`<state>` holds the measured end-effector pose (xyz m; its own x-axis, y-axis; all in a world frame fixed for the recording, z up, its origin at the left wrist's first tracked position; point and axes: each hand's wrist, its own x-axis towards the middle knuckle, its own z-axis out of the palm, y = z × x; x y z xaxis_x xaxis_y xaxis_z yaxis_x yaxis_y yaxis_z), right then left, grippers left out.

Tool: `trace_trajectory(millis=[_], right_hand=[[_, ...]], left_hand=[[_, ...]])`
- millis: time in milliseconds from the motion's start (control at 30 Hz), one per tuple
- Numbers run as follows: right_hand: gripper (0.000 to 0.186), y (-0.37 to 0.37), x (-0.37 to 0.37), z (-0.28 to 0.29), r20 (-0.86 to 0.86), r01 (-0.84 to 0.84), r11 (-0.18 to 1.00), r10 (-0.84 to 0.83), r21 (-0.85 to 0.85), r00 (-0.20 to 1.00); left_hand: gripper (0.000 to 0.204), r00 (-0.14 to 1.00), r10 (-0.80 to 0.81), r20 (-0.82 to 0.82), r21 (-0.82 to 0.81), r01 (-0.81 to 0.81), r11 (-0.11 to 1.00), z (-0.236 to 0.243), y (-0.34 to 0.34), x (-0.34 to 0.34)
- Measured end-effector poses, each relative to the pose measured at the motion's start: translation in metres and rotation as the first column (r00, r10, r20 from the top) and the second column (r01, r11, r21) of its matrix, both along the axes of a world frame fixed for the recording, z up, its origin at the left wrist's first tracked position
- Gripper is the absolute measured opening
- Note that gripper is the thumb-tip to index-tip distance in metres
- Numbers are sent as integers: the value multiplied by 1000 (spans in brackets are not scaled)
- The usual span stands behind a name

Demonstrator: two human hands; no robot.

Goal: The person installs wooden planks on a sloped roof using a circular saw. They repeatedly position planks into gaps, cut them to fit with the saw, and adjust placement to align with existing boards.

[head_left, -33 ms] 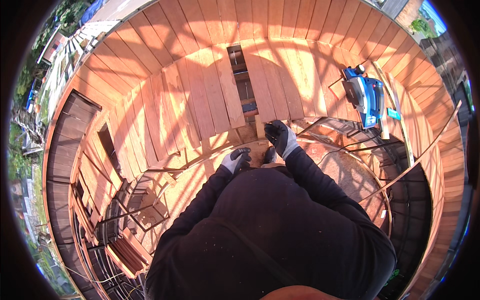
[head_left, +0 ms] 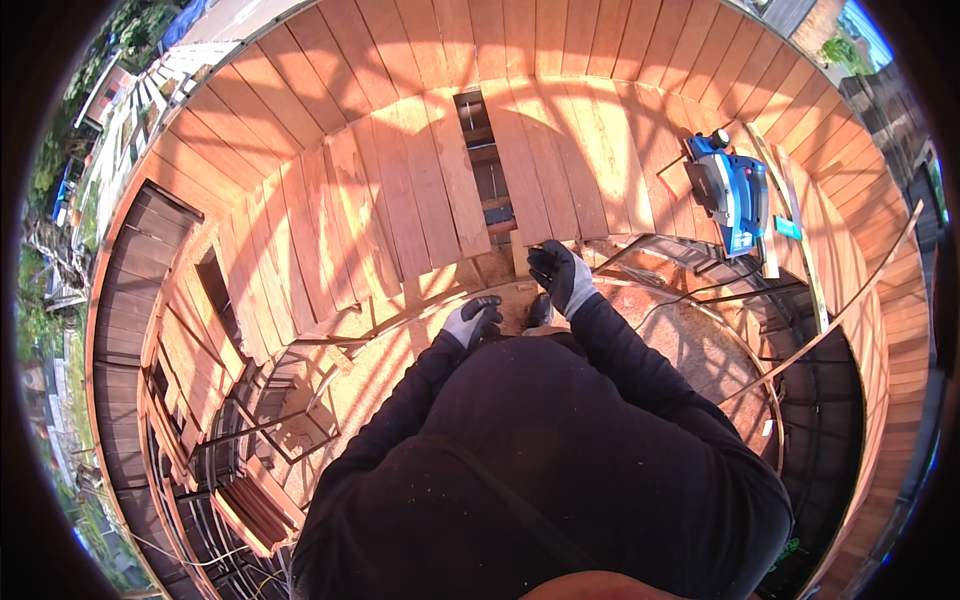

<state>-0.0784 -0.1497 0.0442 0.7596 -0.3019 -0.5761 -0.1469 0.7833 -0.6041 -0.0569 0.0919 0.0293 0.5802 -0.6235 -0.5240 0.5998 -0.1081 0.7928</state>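
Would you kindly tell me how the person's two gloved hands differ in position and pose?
The right hand appears beside the near edge of the wooden boards; the left hand is lower in the picture. The right hand's fingers point toward the upper left; the left hand's point right. Both wear pale gloves with dark fingers.

An outdoor constr. site, carpentry stage, is indicated: a curved timber tier is only part-boarded, dark metal framing is exposed at lower L, a blue power tool is parked on the bds., and loose planks are stacked nearby. Hard sun shadows are cast throughout; greenery is seen outside.
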Motion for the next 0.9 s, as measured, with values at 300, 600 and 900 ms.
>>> trace_trajectory(millis=[300,600,900], right_hand=[[17,-2,18,-1,63,-38,995,33,91,997],[20,0,21,-19,158,-33,983,3,182,987],[20,2,20,-10,150,-18,987,-6,162,989]], left_hand=[[30,995,-16,101,-45,20,999,21,-13,14],[31,999,-28,-40,-63,26,998,12,-11,13],[31,997,-31,-74,-120,22,992,4,-9,11]])
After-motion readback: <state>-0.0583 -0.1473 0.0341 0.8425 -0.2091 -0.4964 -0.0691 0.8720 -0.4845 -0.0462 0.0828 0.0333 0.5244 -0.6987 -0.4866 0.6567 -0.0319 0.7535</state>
